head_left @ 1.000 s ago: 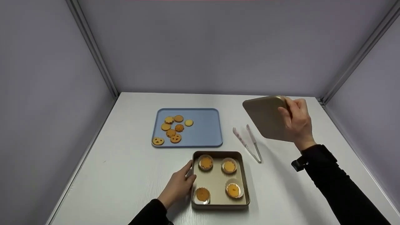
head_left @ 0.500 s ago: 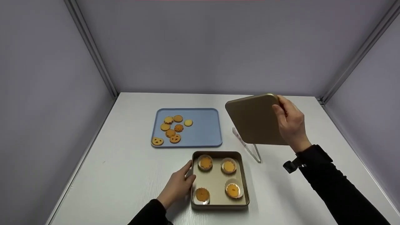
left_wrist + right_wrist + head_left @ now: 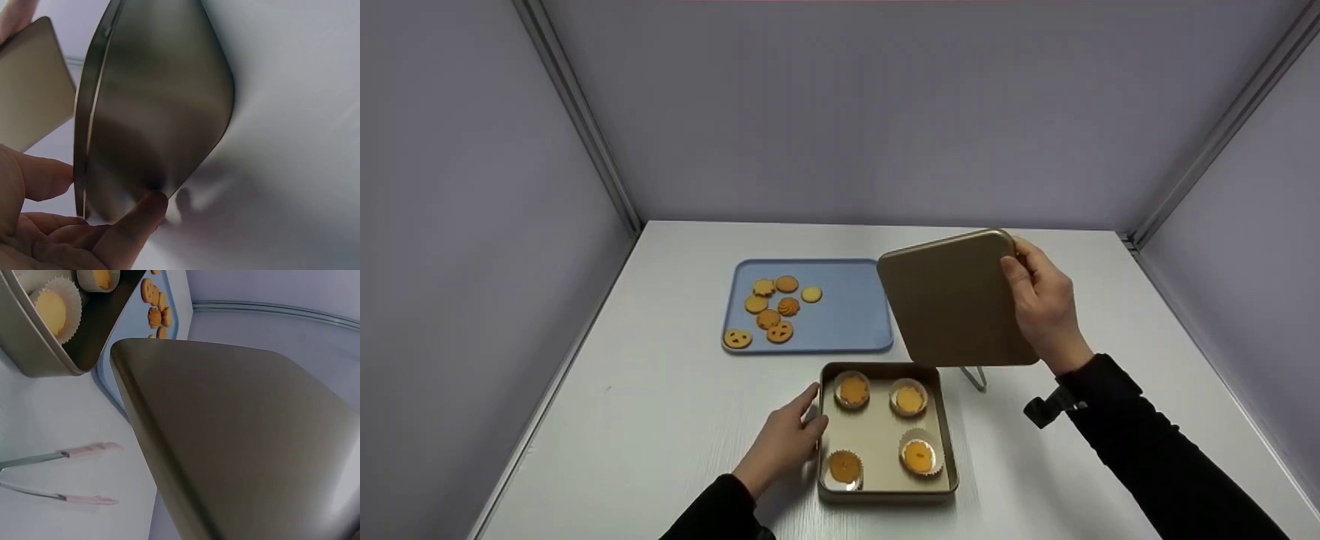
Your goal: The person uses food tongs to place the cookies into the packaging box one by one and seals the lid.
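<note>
A gold-brown rectangular tin stands on the table without its cover. Inside it sit several paper cups, each with a cookie, such as the star-shaped cookie at the far right. Against the tin's left wall my left hand rests, fingertips touching the outside and the thumb at the rim. My right hand grips the tin's matching lid by its right edge, thumb on the face towards me. The lid is tilted steeply in the air, above and behind the tin's far right corner. In the right wrist view the lid covers much of the picture.
A blue tray with several cookies on its left half lies behind the tin. Pink-tipped metal tongs lie on the table right of the tin, mostly hidden by the lid in the head view. Grey panels enclose the table.
My right hand has carried the lid leftwards and lower, closer to the tin, and its broad face now shows more. The lid covers more of the tongs. My left hand stays at the tin.
</note>
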The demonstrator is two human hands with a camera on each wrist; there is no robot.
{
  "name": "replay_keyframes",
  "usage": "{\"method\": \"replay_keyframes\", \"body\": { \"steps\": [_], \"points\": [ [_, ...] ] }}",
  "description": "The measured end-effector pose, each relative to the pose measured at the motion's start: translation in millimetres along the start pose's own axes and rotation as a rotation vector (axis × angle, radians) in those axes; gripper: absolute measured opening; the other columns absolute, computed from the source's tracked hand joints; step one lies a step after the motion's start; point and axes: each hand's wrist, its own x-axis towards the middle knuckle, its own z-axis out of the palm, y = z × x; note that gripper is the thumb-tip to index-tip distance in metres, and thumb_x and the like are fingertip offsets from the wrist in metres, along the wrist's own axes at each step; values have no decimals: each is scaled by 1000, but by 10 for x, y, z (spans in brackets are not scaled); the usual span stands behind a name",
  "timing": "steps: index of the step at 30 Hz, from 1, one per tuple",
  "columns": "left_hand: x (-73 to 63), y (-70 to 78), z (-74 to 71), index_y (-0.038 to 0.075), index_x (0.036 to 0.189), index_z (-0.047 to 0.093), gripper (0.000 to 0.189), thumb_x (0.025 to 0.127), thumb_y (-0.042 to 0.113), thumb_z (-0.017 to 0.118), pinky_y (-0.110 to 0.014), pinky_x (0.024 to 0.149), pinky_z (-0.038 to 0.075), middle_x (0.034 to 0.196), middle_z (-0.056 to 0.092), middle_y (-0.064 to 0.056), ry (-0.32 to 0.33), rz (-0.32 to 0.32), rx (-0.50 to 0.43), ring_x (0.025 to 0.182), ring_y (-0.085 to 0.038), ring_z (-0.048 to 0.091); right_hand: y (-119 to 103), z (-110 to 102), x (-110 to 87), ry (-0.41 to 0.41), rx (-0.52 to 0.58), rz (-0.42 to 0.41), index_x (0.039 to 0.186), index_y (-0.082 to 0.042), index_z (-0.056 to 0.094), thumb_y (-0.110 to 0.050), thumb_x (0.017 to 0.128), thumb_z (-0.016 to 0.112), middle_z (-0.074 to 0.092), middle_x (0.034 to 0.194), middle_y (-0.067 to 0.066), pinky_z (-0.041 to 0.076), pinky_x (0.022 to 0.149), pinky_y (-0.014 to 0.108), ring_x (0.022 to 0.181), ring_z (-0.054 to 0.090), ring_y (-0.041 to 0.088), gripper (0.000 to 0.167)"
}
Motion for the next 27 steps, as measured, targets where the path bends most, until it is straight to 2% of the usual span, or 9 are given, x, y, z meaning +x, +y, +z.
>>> {"method": "replay_keyframes", "body": {
  "steps": [3,4,5,7,10,14,18,23,27],
  "points": [
    [3,44,-50,2,160,31,62,105,18,55,-30,56,45,121,63,-31,14,-7,-1,55,-11,48,-15,33,-30,-19,42,58,140,0,58,-18,109,50,68,113,12,49,77,20,91,61,16,37],
    [3,66,-72,2,160,32,61,105,19,55,-31,60,47,130,61,-31,28,-2,12,61,-15,56,-22,45,-43,-26,59,79,141,-1,58,-20,109,50,68,113,11,49,77,21,91,61,17,38],
    [9,96,-97,3,159,35,60,106,20,55,-34,65,51,139,57,-30,51,10,20,69,-20,63,-32,60,-57,-38,77,99,141,-2,58,-22,109,49,67,113,11,50,77,22,91,61,18,39],
    [32,167,-151,4,157,39,56,106,23,54,-40,80,56,145,54,-28,93,35,32,92,-30,71,-45,91,-88,-54,114,139,142,-4,57,-26,109,49,66,113,12,50,77,24,91,61,19,41],
    [76,286,-220,7,156,42,54,108,27,53,-48,103,50,156,44,-22,137,79,16,128,-36,60,-63,147,-129,-73,161,185,142,-5,57,-30,109,50,66,112,12,51,77,27,92,61,21,43],
    [150,410,-253,7,157,40,56,108,31,53,-49,107,46,157,44,-19,130,120,-17,131,-34,57,-78,219,-170,-89,202,224,140,-7,58,-35,108,52,65,110,12,51,76,29,91,60,23,44],
    [240,473,-230,3,157,38,60,108,31,54,-47,108,46,156,45,-21,117,149,-23,133,-39,54,-99,283,-212,-112,241,255,141,-9,58,-36,108,51,63,110,13,51,76,31,91,60,24,44],
    [321,524,-194,3,159,33,62,107,29,56,-44,107,47,154,47,-21,113,147,-71,132,-38,55,-114,365,-272,-120,299,308,140,-9,59,-38,107,51,63,110,14,52,76,32,91,60,25,44],
    [343,552,-171,7,161,30,65,106,28,58,-40,100,53,154,47,-20,94,140,-143,130,-37,58,-116,432,-311,-115,381,369,139,-7,58,-37,107,51,62,109,15,53,75,33,91,61,24,44]
  ]
}}
